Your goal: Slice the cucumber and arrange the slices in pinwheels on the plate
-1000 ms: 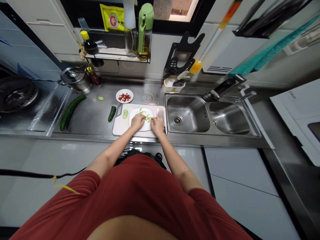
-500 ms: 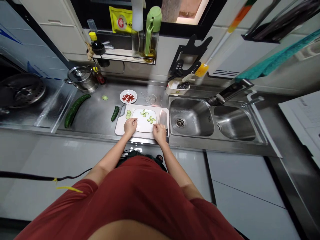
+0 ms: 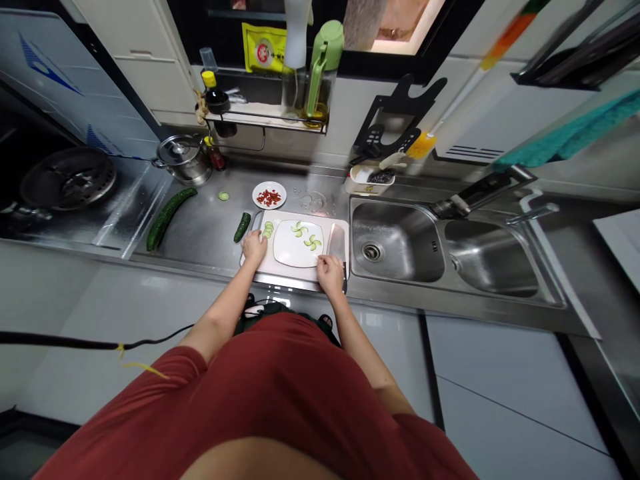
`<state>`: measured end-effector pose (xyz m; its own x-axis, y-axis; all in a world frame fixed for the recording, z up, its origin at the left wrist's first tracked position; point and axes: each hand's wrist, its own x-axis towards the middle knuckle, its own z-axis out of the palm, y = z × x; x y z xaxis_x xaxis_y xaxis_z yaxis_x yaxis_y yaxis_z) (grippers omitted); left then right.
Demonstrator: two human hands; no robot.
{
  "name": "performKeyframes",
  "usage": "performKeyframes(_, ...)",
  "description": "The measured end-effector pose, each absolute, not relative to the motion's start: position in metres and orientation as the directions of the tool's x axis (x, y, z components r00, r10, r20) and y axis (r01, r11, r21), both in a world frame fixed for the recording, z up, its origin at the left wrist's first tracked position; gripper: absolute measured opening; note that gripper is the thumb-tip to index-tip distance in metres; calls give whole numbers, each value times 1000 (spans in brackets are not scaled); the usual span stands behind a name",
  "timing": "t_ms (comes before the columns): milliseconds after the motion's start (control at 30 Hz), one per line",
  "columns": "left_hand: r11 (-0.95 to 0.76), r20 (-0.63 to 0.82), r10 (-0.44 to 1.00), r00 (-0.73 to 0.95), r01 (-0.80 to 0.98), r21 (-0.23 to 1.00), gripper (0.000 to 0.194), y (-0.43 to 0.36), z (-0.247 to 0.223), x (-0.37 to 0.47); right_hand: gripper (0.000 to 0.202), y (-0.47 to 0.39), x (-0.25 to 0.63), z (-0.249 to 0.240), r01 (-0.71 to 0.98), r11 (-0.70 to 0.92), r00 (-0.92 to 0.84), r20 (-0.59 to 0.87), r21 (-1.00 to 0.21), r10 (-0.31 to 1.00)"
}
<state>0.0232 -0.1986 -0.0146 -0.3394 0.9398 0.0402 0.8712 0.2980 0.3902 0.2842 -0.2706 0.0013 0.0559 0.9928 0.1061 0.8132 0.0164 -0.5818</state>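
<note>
A white plate [image 3: 295, 253] lies on a cutting board [image 3: 267, 268], with cucumber pieces [image 3: 313, 242] arranged in two pinwheel shapes on it. My left hand [image 3: 255, 248] is over the board's left side, fingers apart and close to a short row of cucumber slices [image 3: 269, 229]. At the plate's lower right corner, my right hand [image 3: 331, 272] has its fingertips pinched together; anything between them is too small to make out. A knife [image 3: 337, 241] rests on the board's right side, its handle partly behind my right hand. Left of the board is a short cucumber piece [image 3: 242, 227].
Behind the board stands a small plate of chopped red pieces [image 3: 269, 196]. A long cucumber [image 3: 169, 219] and a cucumber end [image 3: 223, 196] lie on the counter at left. A steel pot [image 3: 184, 160] stands at the back. The double sink [image 3: 395, 240] adjoins the board's right.
My left hand has moved left, from the plate's edge to beside the cucumber slices. My right hand stays by the plate's right edge. The whole view has shifted slightly.
</note>
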Motion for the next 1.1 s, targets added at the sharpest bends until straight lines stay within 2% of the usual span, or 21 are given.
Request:
performKeyframes(267,314,20,936,-351,859,405,27,-194,-9,28,28,-271,289,-13,763,141,57,283,-631,957)
performKeyframes(500,332,10,911,-413,746,577,19,-194,-8,30,29,-276,289,-13,760,114,79,266,-640,961)
performKeyframes(700,329,-31,865,-501,518,790,17,-190,-6,30,29,-272,291,-5,745,139,60,273,-653,960)
performKeyframes(833,237,-107,875,-473,223,946,17,-182,6,34,29,-263,288,7,722,169,61,304,-671,951)
performKeyframes(933,147,-134,912,-387,3,989,20,-180,27,43,27,-252,280,23,690,194,74,335,-697,940)
performKeyframes(1100,35,-58,969,-238,-98,995,31,-187,75,65,21,-230,260,58,580,288,65,396,-762,916)
